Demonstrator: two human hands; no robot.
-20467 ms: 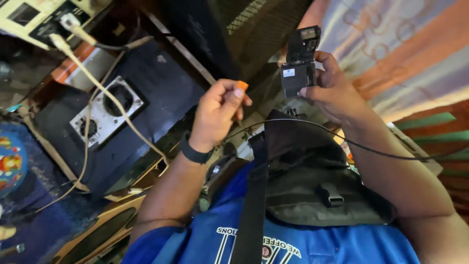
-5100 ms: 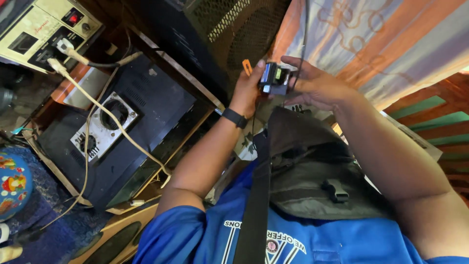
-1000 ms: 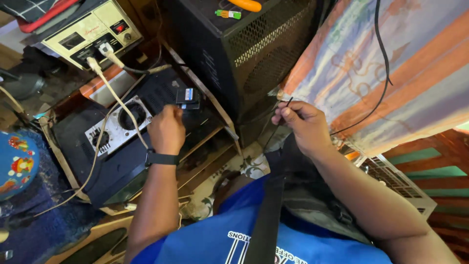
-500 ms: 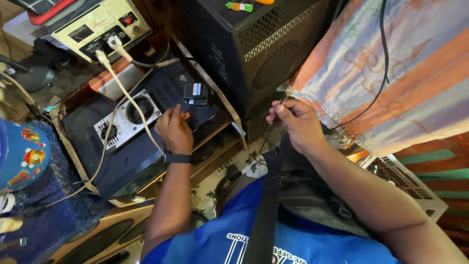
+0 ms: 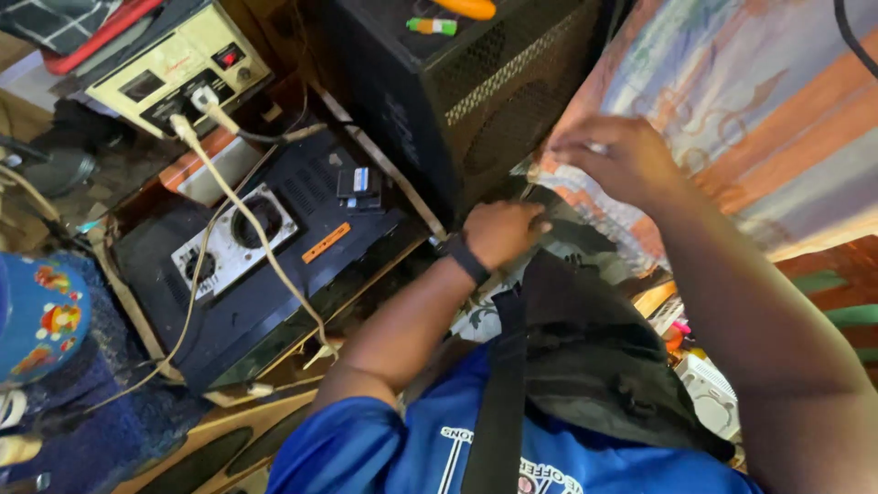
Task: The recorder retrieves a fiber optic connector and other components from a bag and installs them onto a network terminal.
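Note:
My left hand (image 5: 501, 233), with a dark wristband, is curled at the upper edge of the black bag (image 5: 594, 357) that hangs on a strap across my chest. My right hand (image 5: 611, 157) is blurred and hovers above the bag against the striped patterned cloth (image 5: 750, 110); its fingers are close together, and I cannot tell whether they hold anything. A small black device with a blue label (image 5: 357, 185) lies by itself on the flat black unit (image 5: 274, 265) left of my left hand.
A tall black perforated box (image 5: 457, 91) stands behind the hands, with an orange tool (image 5: 466, 7) and a small green item (image 5: 432, 26) on top. A beige unit with a red switch (image 5: 174, 69) sits far left, and a white cable (image 5: 233, 210) runs from it. A blue patterned cap (image 5: 37, 316) lies at the left edge.
My left hand has let go of the small black device on the flat unit and moved right to the bag. My right hand has lifted up toward the cloth.

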